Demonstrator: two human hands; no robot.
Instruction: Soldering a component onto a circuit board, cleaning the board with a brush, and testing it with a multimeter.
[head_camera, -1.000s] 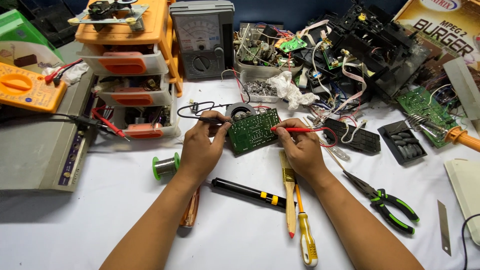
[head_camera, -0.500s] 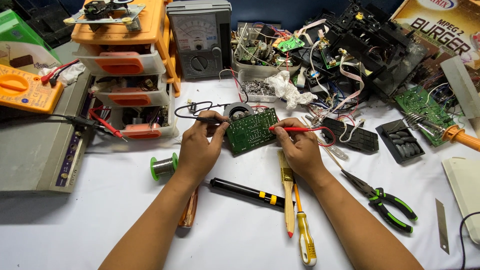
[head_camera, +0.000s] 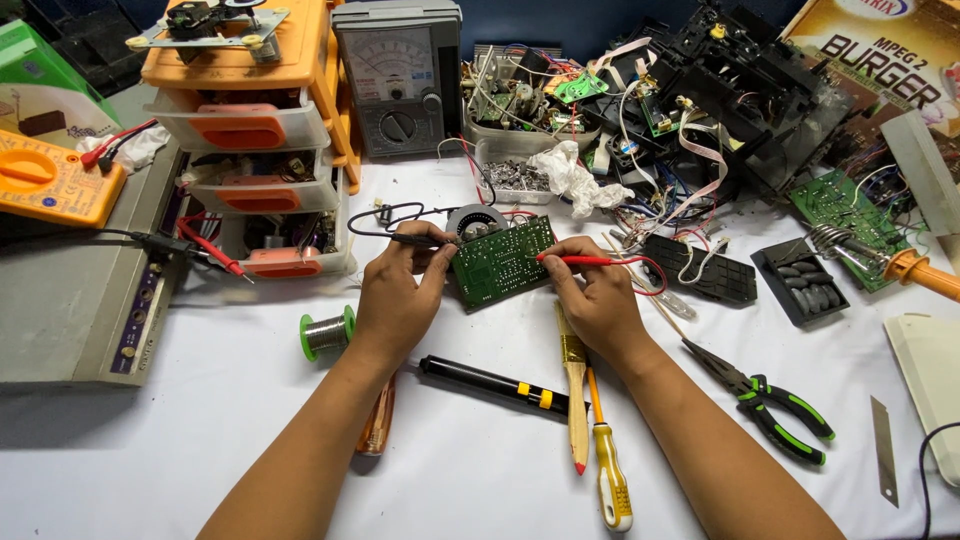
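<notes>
Left hand (head_camera: 400, 290) pinches a black probe (head_camera: 420, 240) at the left edge of the green circuit board (head_camera: 503, 262) on the counter (head_camera: 200, 450); right hand (head_camera: 595, 295) grips a red probe (head_camera: 580, 260) on its right edge, so both tips touch the board together.

White-covered workbench (head_camera: 150, 470) (evenly lit) against dark blue wall (head_camera: 520, 20).

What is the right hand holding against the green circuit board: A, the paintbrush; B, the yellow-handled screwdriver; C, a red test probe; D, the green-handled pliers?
C: the right hand pinches a red test probe with its tip on the green circuit board.
</notes>
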